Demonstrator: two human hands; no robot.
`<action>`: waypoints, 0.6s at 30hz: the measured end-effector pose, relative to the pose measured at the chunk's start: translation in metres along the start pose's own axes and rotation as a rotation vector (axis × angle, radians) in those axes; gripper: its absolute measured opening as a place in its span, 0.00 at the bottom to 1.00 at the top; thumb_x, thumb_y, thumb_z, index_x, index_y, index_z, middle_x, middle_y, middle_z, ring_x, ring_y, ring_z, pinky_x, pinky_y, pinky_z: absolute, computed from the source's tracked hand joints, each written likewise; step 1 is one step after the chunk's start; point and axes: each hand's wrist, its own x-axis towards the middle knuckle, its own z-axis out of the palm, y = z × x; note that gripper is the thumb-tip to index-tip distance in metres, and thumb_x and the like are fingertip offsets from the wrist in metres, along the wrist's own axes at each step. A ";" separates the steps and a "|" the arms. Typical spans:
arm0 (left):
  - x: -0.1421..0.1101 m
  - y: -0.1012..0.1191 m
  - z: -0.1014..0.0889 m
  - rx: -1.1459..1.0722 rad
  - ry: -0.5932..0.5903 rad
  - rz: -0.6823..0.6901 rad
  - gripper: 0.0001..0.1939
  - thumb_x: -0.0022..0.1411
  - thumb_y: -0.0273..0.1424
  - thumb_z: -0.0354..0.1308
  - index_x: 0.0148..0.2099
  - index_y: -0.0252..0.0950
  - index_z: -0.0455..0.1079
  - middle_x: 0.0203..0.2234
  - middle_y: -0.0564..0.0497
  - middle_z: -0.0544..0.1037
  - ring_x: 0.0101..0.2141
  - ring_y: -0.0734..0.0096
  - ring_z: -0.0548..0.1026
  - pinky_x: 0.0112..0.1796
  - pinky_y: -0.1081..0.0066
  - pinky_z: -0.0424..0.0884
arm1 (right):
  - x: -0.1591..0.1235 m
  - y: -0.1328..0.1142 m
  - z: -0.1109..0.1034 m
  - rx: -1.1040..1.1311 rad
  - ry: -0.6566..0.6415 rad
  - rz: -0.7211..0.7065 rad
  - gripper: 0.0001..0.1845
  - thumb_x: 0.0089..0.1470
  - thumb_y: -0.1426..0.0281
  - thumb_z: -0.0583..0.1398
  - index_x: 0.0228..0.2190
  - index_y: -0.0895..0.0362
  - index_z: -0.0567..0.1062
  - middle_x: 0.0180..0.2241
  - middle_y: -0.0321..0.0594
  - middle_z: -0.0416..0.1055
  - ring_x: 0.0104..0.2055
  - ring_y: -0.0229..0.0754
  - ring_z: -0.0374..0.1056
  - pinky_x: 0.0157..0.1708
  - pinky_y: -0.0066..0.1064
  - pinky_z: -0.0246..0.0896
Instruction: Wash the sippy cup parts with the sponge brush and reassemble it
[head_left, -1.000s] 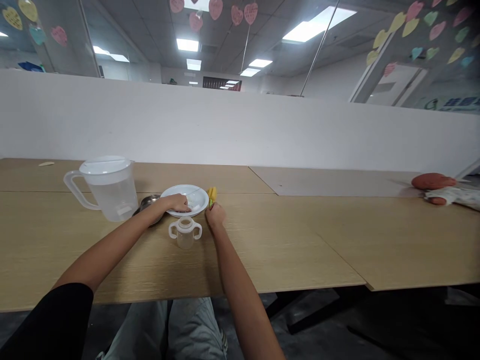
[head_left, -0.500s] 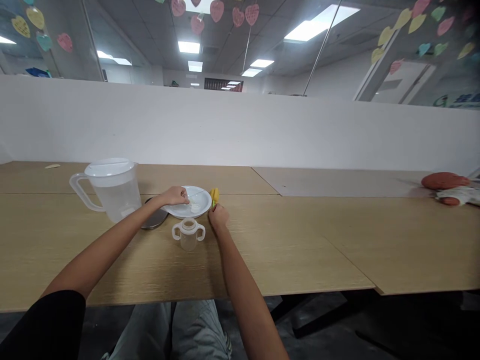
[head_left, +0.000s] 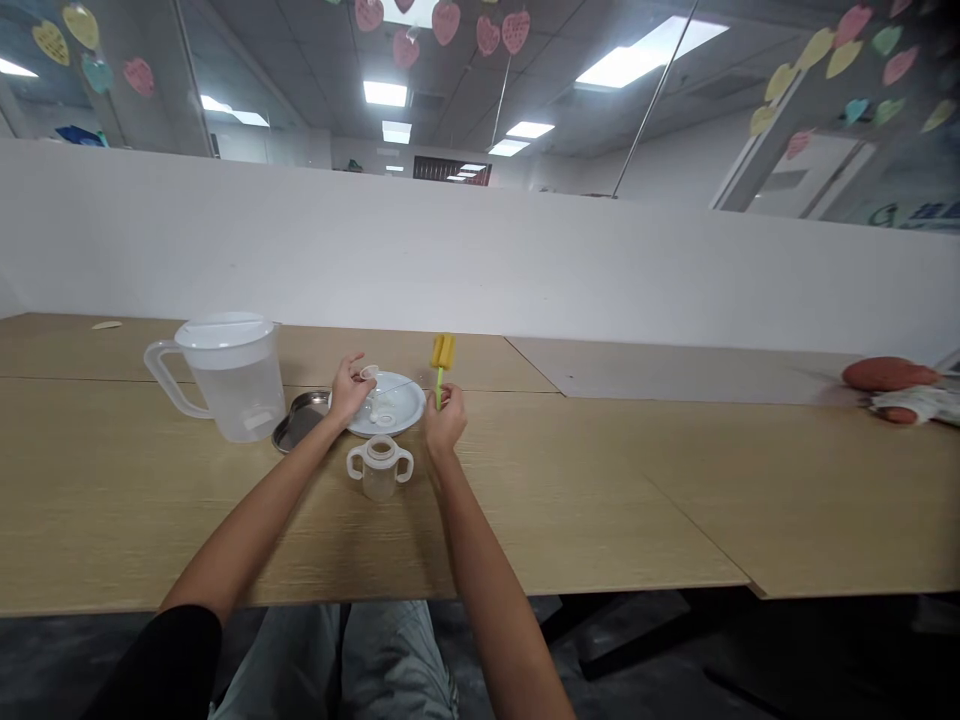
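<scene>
On the tabletop (head_left: pixel 112 500), far left, stands a clear plastic pitcher (head_left: pixel 240 390) with a white lid, a shallow steel dish (head_left: pixel 300 420) just beside it. Your left hand (head_left: pixel 349 390) rises over the edge of a white plate (head_left: pixel 397 410), its fingers (head_left: pixel 358 366) closed in a pinch on a small white piece (head_left: pixel 368 372). A clear two-handled cup (head_left: pixel 380 470) stands just in front of the plate. Your right hand (head_left: pixel 446 420) grips the green handle of a yellow sponge bottle brush (head_left: pixel 442 352), held upright just right of the plate. Far right lies a reddish oval object (head_left: pixel 889 374).
</scene>
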 end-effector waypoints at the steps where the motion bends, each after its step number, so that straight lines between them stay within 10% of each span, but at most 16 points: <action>1: 0.000 0.000 0.003 -0.034 0.026 -0.016 0.31 0.40 0.26 0.57 0.51 0.35 0.63 0.25 0.56 0.70 0.28 0.73 0.72 0.34 0.72 0.68 | -0.002 -0.003 0.000 0.028 -0.002 -0.070 0.12 0.57 0.67 0.53 0.42 0.58 0.69 0.35 0.40 0.71 0.35 0.39 0.67 0.37 0.29 0.59; 7: 0.000 0.017 0.013 -0.201 0.046 -0.077 0.30 0.42 0.30 0.52 0.51 0.34 0.59 0.23 0.59 0.68 0.26 0.75 0.72 0.35 0.71 0.69 | -0.010 -0.002 0.003 0.071 -0.117 -0.440 0.15 0.62 0.64 0.51 0.43 0.58 0.72 0.39 0.46 0.74 0.43 0.41 0.70 0.43 0.29 0.63; 18: 0.014 0.036 0.005 -0.127 0.067 0.024 0.27 0.39 0.28 0.60 0.47 0.33 0.66 0.28 0.54 0.73 0.28 0.75 0.73 0.34 0.73 0.69 | -0.015 0.002 0.011 0.109 -0.058 -0.582 0.17 0.64 0.63 0.49 0.42 0.57 0.74 0.39 0.46 0.76 0.41 0.40 0.72 0.43 0.31 0.67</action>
